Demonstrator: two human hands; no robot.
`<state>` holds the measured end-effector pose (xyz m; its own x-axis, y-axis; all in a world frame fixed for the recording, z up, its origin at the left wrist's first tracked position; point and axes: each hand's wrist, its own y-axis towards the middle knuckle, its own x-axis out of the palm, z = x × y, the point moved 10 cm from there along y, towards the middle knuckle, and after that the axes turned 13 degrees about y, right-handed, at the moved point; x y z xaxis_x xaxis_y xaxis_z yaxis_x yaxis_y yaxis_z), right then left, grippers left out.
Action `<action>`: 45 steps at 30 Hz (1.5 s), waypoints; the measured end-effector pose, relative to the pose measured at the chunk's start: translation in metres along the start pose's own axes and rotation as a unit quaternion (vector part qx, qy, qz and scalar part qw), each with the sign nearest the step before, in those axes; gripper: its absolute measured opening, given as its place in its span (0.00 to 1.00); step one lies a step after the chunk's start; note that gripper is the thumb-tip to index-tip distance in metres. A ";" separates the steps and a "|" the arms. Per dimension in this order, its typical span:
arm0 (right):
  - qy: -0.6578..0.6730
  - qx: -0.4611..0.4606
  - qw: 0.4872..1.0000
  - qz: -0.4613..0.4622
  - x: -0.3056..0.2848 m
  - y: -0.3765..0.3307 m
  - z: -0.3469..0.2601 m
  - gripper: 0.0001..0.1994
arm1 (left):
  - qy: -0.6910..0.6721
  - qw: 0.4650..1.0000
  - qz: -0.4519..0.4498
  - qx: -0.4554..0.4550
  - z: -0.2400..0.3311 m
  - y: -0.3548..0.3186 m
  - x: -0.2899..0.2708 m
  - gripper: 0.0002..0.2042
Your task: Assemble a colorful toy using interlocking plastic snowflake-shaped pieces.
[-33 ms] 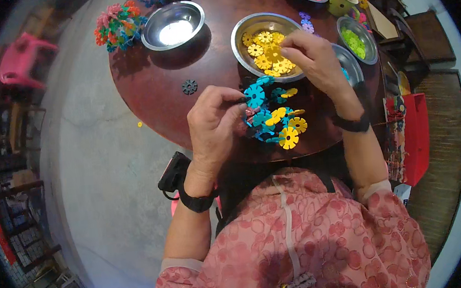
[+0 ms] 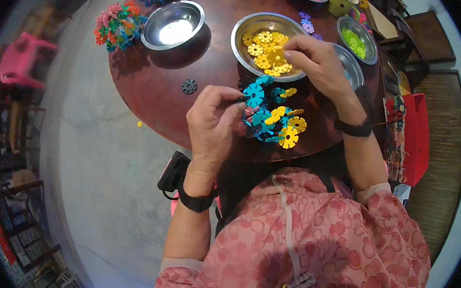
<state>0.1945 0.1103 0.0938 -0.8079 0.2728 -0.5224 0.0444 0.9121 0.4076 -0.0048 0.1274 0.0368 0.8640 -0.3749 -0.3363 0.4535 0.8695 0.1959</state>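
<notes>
Evidently mid-build: left hand (image 2: 215,124) pinched round cluster of interlocked blue and yellow plastic snowflake discs (image 2: 270,117), held just above edge of round dark-brown wooden table (image 2: 154,90), likely for steadying. Right hand (image 2: 316,62) reached over rim of shiny steel bowl of yellow discs (image 2: 266,46), fingertips curled onto one piece; grip uncertain. Beside: empty polished steel bowl (image 2: 172,24), lone dark notched disc (image 2: 189,86), smaller bowl of green pieces (image 2: 357,39).
</notes>
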 end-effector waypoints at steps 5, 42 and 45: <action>0.247 0.163 0.955 -0.012 0.011 -0.032 0.001 0.07 | -0.086 0.992 0.018 -0.095 -0.007 -0.002 -0.001 0.03; 0.052 -0.001 0.998 -0.038 0.014 -0.037 -0.055 0.04 | -0.014 1.000 -0.011 0.000 0.007 -0.001 0.000 0.04; 0.044 -0.034 0.997 -0.050 0.016 -0.037 -0.060 0.04 | -0.016 0.999 -0.022 -0.030 0.003 -0.001 0.003 0.05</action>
<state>0.1444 0.0628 0.1150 -0.8546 0.1513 -0.4967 -0.0759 0.9099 0.4078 -0.0024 0.1241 0.0381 0.8501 -0.4227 -0.3141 0.4783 0.8693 0.1247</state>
